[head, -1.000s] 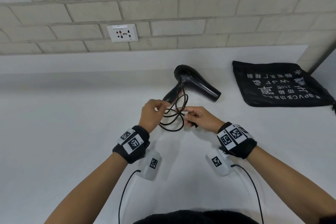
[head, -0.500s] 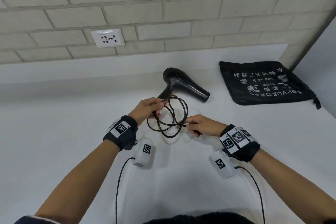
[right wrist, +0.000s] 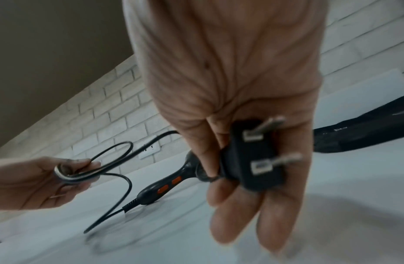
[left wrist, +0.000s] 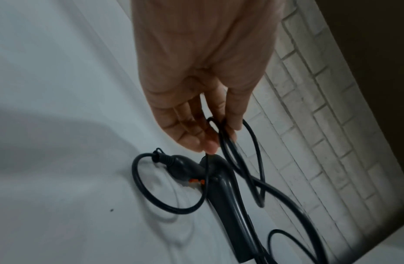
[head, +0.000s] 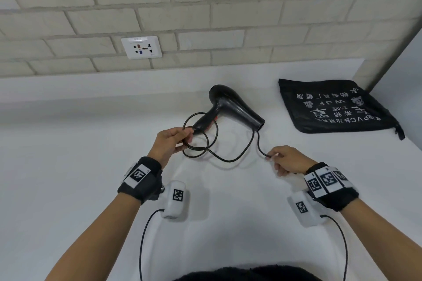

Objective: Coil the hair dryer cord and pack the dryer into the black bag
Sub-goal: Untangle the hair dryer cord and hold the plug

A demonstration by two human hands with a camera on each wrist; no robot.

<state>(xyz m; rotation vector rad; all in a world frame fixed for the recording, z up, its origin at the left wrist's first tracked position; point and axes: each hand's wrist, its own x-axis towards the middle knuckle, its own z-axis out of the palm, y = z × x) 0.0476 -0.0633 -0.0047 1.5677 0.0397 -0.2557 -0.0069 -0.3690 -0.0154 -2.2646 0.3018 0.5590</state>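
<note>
A black hair dryer (head: 233,107) lies on the white counter (head: 68,166), nozzle pointing right, handle toward my left hand. Its orange switches (right wrist: 169,184) show in the right wrist view. My left hand (head: 173,141) pinches a few loops of the black cord (head: 201,143) just beside the handle end. The cord sags in an arc across the counter to my right hand (head: 285,159), which holds the black two-pin plug (right wrist: 252,157) in its fingers. The black bag (head: 335,107) with white print lies flat at the right rear.
A brick wall with a white wall socket (head: 141,47) runs along the back of the counter. A side wall (head: 406,64) closes the right end near the bag. Wrist camera units with cables hang under both wrists.
My right hand has moved right and away from the left, drawing out a length of cord. The loops stay in my left hand, now held closer to the dryer handle.
</note>
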